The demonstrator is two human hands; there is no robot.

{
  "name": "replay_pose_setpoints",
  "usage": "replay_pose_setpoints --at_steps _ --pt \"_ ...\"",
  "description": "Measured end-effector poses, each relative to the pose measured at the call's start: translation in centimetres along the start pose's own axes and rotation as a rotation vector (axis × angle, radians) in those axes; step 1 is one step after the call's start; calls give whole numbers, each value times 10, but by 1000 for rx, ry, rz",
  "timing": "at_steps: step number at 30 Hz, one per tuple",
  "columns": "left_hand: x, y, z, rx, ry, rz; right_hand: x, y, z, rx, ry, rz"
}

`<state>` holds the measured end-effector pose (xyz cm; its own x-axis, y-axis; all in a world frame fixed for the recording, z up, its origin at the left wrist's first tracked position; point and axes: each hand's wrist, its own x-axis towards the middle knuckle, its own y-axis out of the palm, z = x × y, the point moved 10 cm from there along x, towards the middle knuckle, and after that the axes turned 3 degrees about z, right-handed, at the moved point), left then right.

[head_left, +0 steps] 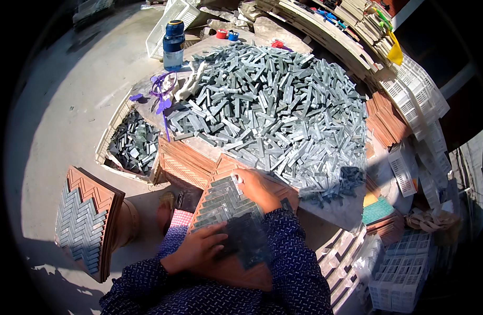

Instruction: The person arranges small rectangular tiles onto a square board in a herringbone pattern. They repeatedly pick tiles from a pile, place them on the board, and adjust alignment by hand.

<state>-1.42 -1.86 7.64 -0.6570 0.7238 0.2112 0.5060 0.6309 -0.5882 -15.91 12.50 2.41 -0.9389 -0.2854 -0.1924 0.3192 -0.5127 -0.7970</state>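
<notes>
A terracotta-coloured tray (220, 167) with zigzag grooves rests tilted across my lap. Dark grey strip tiles (217, 202) fill much of it in a herringbone pattern, partly in shadow. Near the upper end of the pattern, my right hand (256, 188) pinches what looks like a small pale strip tile (236, 184), its fingertips close to the tray. My left hand (199, 247) lies over the lower left part of the tiles with its fingers stretched out and holds nothing. Just beyond the tray, a large heap of grey-green strip tiles (273, 100) covers the work surface.
On the left, a stack of trays (84, 220) carries a tiled one on top. A crate of dark pieces (102, 144), a blue bottle (173, 47) and purple scissors-like loops (162, 86) stand beyond. Stacked terracotta trays (386, 121) and white plastic crates (401, 278) line the right.
</notes>
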Motion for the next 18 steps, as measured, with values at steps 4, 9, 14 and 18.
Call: replay_pose_setpoints --at_steps 4,9,14,18 --pt "33 -37 56 -77 -68 -260 -33 -30 30 68 -254 -397" --pt "32 -61 198 -868 -433 -642 -125 -17 9 342 25 -382" --pt "-4 -86 272 -1158 -595 -951 -229 6 -63 705 358 -590" --pt "-17 -92 322 -1040 -698 -1024 -279 26 -107 826 543 -769"
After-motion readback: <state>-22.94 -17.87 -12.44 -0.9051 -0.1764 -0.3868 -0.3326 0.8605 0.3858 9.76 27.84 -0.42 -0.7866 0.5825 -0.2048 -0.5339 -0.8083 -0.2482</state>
